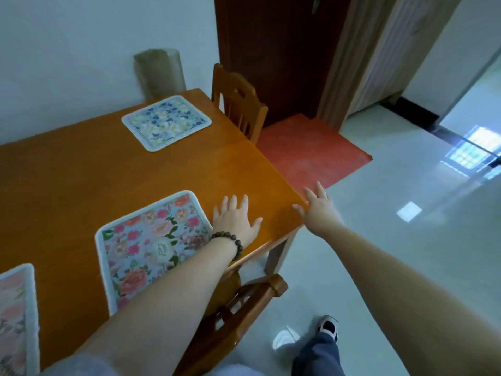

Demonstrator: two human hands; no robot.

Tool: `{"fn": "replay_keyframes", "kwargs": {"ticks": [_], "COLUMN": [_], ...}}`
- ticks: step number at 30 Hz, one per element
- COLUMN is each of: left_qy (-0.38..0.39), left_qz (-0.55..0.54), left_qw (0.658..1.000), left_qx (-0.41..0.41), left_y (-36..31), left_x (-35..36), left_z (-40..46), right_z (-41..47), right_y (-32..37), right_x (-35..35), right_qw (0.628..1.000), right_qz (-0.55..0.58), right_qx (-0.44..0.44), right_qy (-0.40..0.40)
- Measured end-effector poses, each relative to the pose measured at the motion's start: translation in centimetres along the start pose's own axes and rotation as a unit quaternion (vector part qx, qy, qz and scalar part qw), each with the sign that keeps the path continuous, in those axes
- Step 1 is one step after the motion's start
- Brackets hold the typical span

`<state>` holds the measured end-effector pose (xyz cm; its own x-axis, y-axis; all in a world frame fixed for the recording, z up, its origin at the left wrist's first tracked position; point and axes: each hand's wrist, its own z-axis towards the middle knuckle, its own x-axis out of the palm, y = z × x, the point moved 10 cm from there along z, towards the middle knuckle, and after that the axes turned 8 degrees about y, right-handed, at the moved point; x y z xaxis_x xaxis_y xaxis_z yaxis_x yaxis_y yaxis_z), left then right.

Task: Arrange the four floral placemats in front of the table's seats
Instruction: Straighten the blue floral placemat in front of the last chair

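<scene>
Only three placemats show. The pink mat (151, 248) near the front edge is partly covered by the left forearm, and a second pink mat (16, 318) is cut off by the frame's left edge. The blue mat (166, 122) lies whole at the far side, in front of the far chair (238, 101). The near chair (244, 302) is mostly hidden under the surface (81, 180), which is orange-brown wood.

Behind stand a pale wall, a blurred roll (160, 73) leaning against it, a dark door (273, 50), and a red rug (311, 153) on a glossy white floor. One shoe (329, 327) shows below.

The left hand (234, 219), with a bead bracelet (230, 241), lies spread flat on the wood just right of the pink mat, holding nothing. The right hand (318, 210) is spread and empty at the surface's corner; whether it touches is unclear.
</scene>
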<state>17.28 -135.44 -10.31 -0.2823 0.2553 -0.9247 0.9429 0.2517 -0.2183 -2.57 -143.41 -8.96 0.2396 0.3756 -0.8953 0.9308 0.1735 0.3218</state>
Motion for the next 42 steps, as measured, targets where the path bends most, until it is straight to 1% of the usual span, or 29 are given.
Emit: {"fn": "replay_keyframes", "kwargs": {"ticks": [4,9,13,16,20,25,29,32,37,40,42], "left_qy": [-0.006,-0.006,-0.018,-0.038,-0.069,-0.103,-0.118,-0.138,-0.190,-0.191,-0.189], "left_qz": [0.001,-0.001,-0.019,-0.032,-0.031,-0.024,-0.049,-0.050,-0.081,-0.108,-0.122], "left_qw": [1.000,0.997,0.994,0.991,0.985,0.973,0.959,0.951,0.925,0.901,0.886], "left_qx": [-0.008,-0.073,-0.105,-0.124,-0.154,-0.206,-0.254,-0.271,-0.319,-0.374,-0.406], "left_y": [-5.5,-13.2,-18.8,-21.2,-21.7,-19.0,-15.8,-13.7,-7.5,-1.9,1.5], "left_x": [0.7,2.7,2.3,0.6,-2.5,-6.4,-8.7,-10.2,-14.2,-17.2,-19.0], "left_z": [4.0,11.1,16.7,19.7,22.8,25.7,28.3,31.3,36.8,39.8,41.2], "right_z": [3.7,11.2,16.5,19.6,24.1,29.8,34.6,38.9,47.1,52.2,54.8], "right_y": [-5.3,-12.1,-16.4,-18.2,-18.6,-15.3,-10.6,-6.5,1.9,8.7,13.7], "right_x": [-2.2,-5.4,-8.3,-10.5,-13.6,-16.9,-18.1,-18.1,-17.6,-18.7,-19.5], "right_qw": [1.000,0.998,0.996,0.993,0.989,0.982,0.971,0.962,0.940,0.926,0.908], "right_qz": [0.003,-0.018,-0.021,-0.023,-0.031,-0.035,-0.030,-0.038,-0.057,-0.076,-0.095], "right_qx": [-0.007,-0.054,-0.086,-0.109,-0.134,-0.182,-0.231,-0.268,-0.331,-0.367,-0.404], "right_qy": [-0.006,0.012,0.031,0.042,0.049,0.044,0.046,0.037,0.049,0.052,0.051]}}
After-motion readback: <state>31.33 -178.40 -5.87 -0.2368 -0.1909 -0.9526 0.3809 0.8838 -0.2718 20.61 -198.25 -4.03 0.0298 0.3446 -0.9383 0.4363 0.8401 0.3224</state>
